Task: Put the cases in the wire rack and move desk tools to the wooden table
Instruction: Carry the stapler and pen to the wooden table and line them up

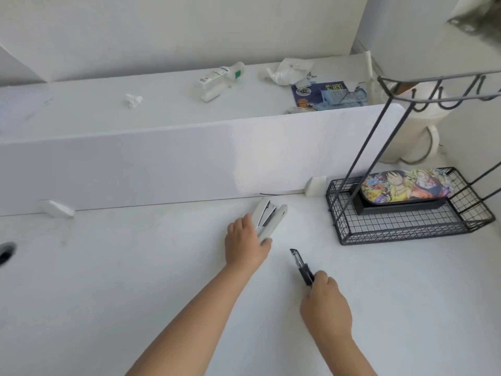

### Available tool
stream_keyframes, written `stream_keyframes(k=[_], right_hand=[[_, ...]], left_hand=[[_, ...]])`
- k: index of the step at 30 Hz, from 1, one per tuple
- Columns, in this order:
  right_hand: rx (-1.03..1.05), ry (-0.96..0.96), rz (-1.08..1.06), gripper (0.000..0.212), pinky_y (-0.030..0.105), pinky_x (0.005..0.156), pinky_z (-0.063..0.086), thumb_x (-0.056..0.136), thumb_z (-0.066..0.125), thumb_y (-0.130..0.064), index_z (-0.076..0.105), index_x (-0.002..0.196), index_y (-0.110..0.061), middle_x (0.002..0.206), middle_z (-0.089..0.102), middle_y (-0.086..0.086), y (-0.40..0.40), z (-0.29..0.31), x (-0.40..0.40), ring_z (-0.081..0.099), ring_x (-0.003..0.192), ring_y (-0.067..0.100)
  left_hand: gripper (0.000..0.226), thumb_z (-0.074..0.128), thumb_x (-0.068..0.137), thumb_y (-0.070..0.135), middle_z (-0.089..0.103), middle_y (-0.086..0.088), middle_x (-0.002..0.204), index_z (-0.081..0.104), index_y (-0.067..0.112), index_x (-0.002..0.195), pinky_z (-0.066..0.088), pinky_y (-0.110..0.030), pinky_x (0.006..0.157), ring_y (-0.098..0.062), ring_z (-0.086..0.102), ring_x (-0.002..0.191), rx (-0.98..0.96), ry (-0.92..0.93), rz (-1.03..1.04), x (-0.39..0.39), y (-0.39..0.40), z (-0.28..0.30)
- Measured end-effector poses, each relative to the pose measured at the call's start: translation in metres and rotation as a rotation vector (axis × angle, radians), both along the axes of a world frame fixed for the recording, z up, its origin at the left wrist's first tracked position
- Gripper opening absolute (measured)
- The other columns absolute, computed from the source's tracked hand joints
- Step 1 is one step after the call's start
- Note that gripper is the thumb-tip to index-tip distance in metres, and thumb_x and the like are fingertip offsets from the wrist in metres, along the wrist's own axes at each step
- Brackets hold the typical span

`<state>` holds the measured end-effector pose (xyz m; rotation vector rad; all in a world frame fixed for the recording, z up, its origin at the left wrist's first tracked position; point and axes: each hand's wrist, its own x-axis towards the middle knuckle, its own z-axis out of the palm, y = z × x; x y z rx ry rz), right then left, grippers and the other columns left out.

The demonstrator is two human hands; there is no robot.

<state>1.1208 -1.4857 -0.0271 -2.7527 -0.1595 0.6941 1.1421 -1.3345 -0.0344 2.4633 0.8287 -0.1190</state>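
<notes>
Left hand (248, 244) grip clamped on white stapler (269, 221), lying on desk (108, 280) left of wire rack (406, 226), close to divider. Right hand (325, 302) grip pinched on black pen (302, 267), tip toward rack. Stapler: stiff, probably weighty, hinged top gaping, so best held round body, arm pressed down. Pen: light, slick, take at barrel middle. Printed case (406, 187) already in rack, atop dark case (401, 207). Rack's slanted post (360, 158) leans nearest stapler; lift path looks clear. Wooden table not in view.

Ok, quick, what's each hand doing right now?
Left hand: closed on the white stapler, on the desk.
Right hand: closed on the black utility knife.
</notes>
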Motion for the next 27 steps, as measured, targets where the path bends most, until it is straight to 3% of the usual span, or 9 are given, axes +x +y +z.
stream_keyframes(k=[3, 8, 11, 15, 18, 20, 22, 25, 27], right_hand=[[0.047, 0.006, -0.019, 0.011, 0.030, 0.058, 0.030, 0.090, 0.033, -0.003, 0.040, 0.099, -0.004, 0.104, 0.053, 0.014, -0.006, 0.001, 0.004, 0.040, 0.069, 0.028], [0.254, 0.027, -0.037, 0.009, 0.033, 0.046, 0.026, 0.095, 0.031, -0.011, 0.028, 0.086, -0.012, 0.057, 0.040, 0.000, -0.023, 0.006, -0.014, 0.041, 0.057, 0.028], [0.374, 0.069, -0.062, 0.009, 0.030, 0.044, 0.026, 0.094, 0.036, -0.011, 0.034, 0.085, -0.011, 0.054, 0.041, 0.002, -0.035, 0.015, -0.042, 0.039, 0.049, 0.019], [0.420, 0.131, -0.044, 0.009, 0.024, 0.050, 0.031, 0.092, 0.044, -0.017, 0.042, 0.084, -0.015, 0.059, 0.043, 0.000, -0.047, 0.022, -0.097, 0.043, 0.055, 0.016], [0.426, 0.139, -0.024, 0.024, 0.018, 0.050, 0.029, 0.092, 0.044, -0.015, 0.040, 0.070, -0.024, 0.059, 0.041, -0.005, -0.057, 0.031, -0.143, 0.041, 0.056, 0.009], [0.436, 0.138, -0.040, 0.028, 0.021, 0.049, 0.029, 0.092, 0.042, -0.012, 0.038, 0.066, -0.021, 0.058, 0.039, -0.004, -0.065, 0.038, -0.174, 0.037, 0.053, 0.011], [0.448, 0.121, -0.091, 0.028, 0.022, 0.047, 0.026, 0.093, 0.040, -0.013, 0.037, 0.065, -0.016, 0.057, 0.036, -0.003, -0.073, 0.044, -0.205, 0.033, 0.051, 0.013], [0.455, 0.042, -0.216, 0.028, 0.023, 0.045, 0.026, 0.094, 0.039, -0.014, 0.035, 0.066, -0.014, 0.055, 0.035, -0.003, -0.085, 0.051, -0.261, 0.031, 0.049, 0.014], [0.478, -0.020, -0.364, 0.029, 0.023, 0.045, 0.026, 0.094, 0.039, -0.013, 0.035, 0.066, -0.014, 0.055, 0.035, -0.002, -0.098, 0.056, -0.310, 0.030, 0.049, 0.013]], left_hand=[[0.055, 0.057, 0.082, 0.024, 0.043, -0.019, 0.127, 0.033, 0.001, 0.125, 0.036, -0.039, 0.095, -0.033, 0.037, 0.119, -0.035, -0.010, 0.014, 0.002, 0.003, 0.001], [0.055, 0.059, 0.081, 0.021, 0.038, -0.013, 0.126, 0.032, 0.006, 0.126, 0.041, -0.034, 0.078, -0.032, 0.049, 0.103, -0.211, -0.068, 0.065, -0.051, 0.008, 0.013], [0.044, 0.062, 0.078, 0.018, 0.045, -0.004, 0.113, 0.041, 0.014, 0.116, 0.040, -0.023, 0.069, -0.018, 0.046, 0.090, -0.387, -0.161, 0.154, -0.113, 0.003, 0.021], [0.032, 0.067, 0.075, 0.020, 0.058, 0.010, 0.088, 0.046, 0.029, 0.097, 0.041, -0.006, 0.054, 0.002, 0.055, 0.070, -0.538, -0.179, 0.248, -0.210, -0.014, 0.028], [0.037, 0.065, 0.057, 0.038, 0.067, 0.013, 0.081, 0.048, 0.041, 0.089, 0.042, -0.004, 0.054, 0.007, 0.057, 0.071, -0.614, -0.133, 0.273, -0.277, -0.027, 0.033], [0.041, 0.060, 0.046, 0.047, 0.064, 0.033, 0.081, 0.048, 0.047, 0.085, 0.042, -0.001, 0.056, 0.009, 0.058, 0.072, -0.620, -0.115, 0.239, -0.312, -0.032, 0.035], [0.038, 0.064, 0.052, 0.038, 0.061, 0.042, 0.077, 0.048, 0.047, 0.085, 0.041, 0.001, 0.058, 0.013, 0.057, 0.071, -0.626, -0.107, 0.176, -0.337, -0.034, 0.037], [0.033, 0.068, 0.066, 0.022, 0.068, 0.018, 0.075, 0.051, 0.041, 0.086, 0.042, -0.001, 0.056, 0.013, 0.057, 0.066, -0.636, -0.105, 0.002, -0.360, -0.040, 0.041], [0.034, 0.069, 0.073, 0.015, 0.063, 0.016, 0.084, 0.051, 0.036, 0.092, 0.042, -0.002, 0.056, 0.014, 0.056, 0.068, -0.647, -0.095, -0.156, -0.369, -0.053, 0.046]])
